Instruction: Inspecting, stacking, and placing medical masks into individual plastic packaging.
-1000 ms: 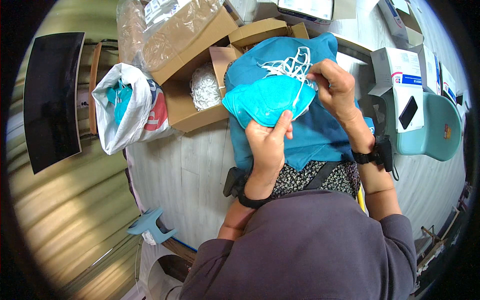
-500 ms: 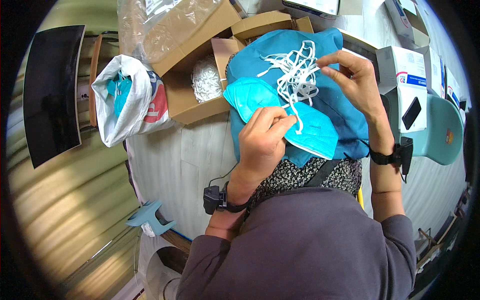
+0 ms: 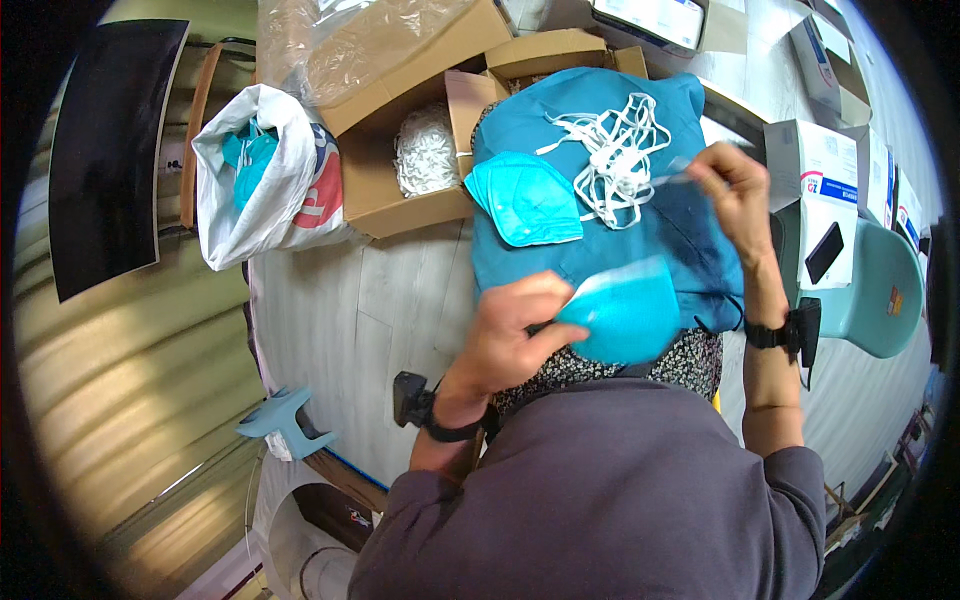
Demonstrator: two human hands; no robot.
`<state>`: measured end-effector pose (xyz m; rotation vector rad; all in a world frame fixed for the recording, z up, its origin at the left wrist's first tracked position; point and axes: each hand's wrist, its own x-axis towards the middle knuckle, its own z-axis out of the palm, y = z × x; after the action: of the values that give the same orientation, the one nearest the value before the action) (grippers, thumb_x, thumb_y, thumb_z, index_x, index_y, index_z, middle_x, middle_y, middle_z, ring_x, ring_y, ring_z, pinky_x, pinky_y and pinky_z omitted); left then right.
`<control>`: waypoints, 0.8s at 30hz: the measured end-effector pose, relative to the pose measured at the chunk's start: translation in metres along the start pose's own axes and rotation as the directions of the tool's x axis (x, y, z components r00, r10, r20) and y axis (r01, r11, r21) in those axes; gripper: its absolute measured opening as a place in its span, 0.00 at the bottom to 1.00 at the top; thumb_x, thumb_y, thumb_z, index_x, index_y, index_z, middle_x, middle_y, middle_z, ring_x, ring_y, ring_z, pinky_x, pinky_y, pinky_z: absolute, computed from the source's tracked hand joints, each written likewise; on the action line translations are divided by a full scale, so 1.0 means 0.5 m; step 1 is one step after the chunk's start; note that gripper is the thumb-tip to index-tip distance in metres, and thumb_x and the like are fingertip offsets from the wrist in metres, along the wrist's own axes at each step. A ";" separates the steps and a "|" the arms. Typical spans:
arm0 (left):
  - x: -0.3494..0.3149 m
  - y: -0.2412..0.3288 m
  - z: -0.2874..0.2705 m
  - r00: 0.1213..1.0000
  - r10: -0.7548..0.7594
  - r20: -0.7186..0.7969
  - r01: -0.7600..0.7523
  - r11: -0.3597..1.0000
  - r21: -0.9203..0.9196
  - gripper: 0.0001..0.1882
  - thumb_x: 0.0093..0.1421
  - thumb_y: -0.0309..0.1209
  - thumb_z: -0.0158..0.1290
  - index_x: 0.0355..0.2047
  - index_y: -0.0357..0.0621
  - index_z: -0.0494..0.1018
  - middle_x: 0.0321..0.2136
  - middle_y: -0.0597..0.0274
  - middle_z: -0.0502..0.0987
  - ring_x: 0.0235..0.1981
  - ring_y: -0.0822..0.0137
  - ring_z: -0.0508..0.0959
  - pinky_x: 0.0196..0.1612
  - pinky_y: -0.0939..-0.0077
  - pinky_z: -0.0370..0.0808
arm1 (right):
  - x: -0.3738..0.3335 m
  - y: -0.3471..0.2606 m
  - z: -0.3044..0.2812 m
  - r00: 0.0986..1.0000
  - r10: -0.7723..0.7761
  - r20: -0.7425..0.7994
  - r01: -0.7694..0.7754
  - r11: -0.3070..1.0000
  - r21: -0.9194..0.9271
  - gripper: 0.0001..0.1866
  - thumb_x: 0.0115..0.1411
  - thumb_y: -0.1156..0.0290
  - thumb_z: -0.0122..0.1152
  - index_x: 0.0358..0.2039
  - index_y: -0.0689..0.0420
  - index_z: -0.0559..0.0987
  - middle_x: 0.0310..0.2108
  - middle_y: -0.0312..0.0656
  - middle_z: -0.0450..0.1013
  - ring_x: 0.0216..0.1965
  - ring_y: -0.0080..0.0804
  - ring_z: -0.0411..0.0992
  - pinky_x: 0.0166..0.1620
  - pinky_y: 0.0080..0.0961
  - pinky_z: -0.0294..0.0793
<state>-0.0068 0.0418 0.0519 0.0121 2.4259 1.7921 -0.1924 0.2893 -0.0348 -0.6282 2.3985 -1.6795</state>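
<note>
My left hand (image 3: 515, 335) pinches the left edge of a bright blue face mask (image 3: 630, 315), which hangs over my lap and is slightly smeared by motion. At the right, my right hand (image 3: 738, 195) has thumb and fingers pressed together on a thin white strap (image 3: 672, 172), blurred, at the edge of a tangled heap of white straps (image 3: 615, 160). That heap lies on a teal cloth (image 3: 690, 240) spread over my lap. Left of it, also on the cloth, rest more blue masks (image 3: 525, 205), stacked flat.
An open cardboard box (image 3: 400, 215) holds a bundle of white straps (image 3: 427, 150). Beside it stands a white bag (image 3: 225, 220) with blue masks inside. At the right, white cartons (image 3: 810, 155) and a phone (image 3: 824, 252) sit by a pale green chair (image 3: 880, 290).
My left hand has lifted one mask off the cloth and drawn it toward me, away from the strap heap. My right hand has moved slightly right and nearer, now pinching a strap.
</note>
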 end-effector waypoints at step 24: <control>0.056 -0.263 -0.067 0.552 -0.361 -0.751 -0.192 0.822 -0.536 0.34 0.52 0.11 0.53 0.60 0.38 0.58 0.47 0.53 0.73 0.49 0.64 0.76 0.55 0.70 0.73 | -0.023 0.031 0.184 0.687 -0.006 0.727 0.250 0.941 -0.228 0.25 0.48 0.74 0.70 0.49 0.59 0.77 0.36 0.52 0.76 0.40 0.50 0.76 0.43 0.38 0.76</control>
<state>-0.0291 -0.0270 -0.0662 -1.3109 2.0418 2.8443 -0.1535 0.2190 -0.0838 -1.2579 2.0305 -0.8068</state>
